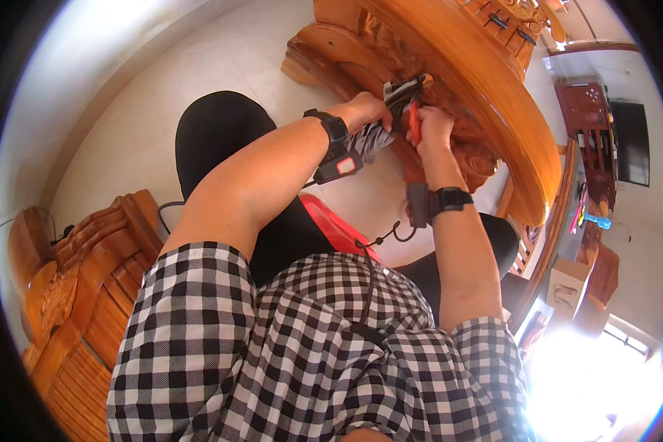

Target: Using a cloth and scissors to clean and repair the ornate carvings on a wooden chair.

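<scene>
My left hand (370, 112) is closed, fingers bent onto a bunched grey striped cloth (376, 140). Part of that cloth shows above the fingers and part hangs below them. Close by on the right, my right hand (436, 127) grips a red-handled tool (415, 124), held upright against the cloth. A dark part of the tool or cloth lies at its upper end; its exact kind is too small to tell. Both hands are in front of a carved wooden table base (390, 46), under the curved tabletop edge.
The thick curved tabletop (486, 81) arches over the hands from the right. A wooden slatted seat (96, 295) stands at the lower left. My black-clad knees flank the arms, with something red (331, 225) between them. A thin cable (368, 272) hangs over my shirt. Cardboard boxes (567, 283) are at the right.
</scene>
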Action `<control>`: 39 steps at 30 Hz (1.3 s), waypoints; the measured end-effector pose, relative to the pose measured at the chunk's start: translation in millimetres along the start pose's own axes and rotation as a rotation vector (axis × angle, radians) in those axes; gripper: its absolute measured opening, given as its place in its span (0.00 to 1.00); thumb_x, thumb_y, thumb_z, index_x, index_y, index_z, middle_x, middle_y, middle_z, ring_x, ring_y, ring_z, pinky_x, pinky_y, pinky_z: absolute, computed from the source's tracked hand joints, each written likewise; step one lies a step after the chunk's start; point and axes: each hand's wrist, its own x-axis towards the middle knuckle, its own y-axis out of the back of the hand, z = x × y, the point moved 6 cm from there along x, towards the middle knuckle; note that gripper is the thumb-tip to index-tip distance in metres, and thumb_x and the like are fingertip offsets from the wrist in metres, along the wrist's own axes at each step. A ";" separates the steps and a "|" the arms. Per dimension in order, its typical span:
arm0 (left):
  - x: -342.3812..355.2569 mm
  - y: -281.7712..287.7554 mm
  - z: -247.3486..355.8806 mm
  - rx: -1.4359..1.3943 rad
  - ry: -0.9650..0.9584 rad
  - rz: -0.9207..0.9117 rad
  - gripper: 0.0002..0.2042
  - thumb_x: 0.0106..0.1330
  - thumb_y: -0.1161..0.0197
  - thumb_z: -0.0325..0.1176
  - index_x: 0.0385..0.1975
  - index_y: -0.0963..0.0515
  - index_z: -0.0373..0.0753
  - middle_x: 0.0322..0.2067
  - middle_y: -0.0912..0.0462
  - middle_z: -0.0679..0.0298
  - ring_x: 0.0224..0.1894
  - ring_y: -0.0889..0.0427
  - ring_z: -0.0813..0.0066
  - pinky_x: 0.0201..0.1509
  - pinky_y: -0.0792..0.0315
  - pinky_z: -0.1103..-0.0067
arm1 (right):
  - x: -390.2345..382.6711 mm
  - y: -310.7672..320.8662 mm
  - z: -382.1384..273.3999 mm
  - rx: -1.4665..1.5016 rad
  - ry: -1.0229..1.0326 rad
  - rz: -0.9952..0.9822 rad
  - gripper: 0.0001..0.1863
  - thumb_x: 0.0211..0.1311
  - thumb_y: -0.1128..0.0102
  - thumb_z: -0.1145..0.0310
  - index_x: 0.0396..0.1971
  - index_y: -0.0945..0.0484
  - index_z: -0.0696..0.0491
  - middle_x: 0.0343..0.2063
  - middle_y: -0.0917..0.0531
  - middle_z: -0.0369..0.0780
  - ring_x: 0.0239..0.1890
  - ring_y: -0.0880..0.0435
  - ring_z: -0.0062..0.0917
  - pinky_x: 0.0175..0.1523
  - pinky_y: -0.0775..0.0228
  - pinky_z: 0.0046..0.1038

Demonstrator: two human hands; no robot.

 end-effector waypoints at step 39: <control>69.7 -56.9 42.8 -0.664 -0.608 0.129 0.13 0.61 0.46 0.24 0.44 0.20 0.37 0.46 0.18 0.60 0.51 0.23 0.67 0.53 0.31 0.77 | -143.7 141.1 -22.9 -0.043 -0.109 -0.246 0.22 0.58 0.39 0.70 0.51 0.29 0.63 0.21 0.24 0.39 0.12 0.28 0.22 0.14 0.46 0.17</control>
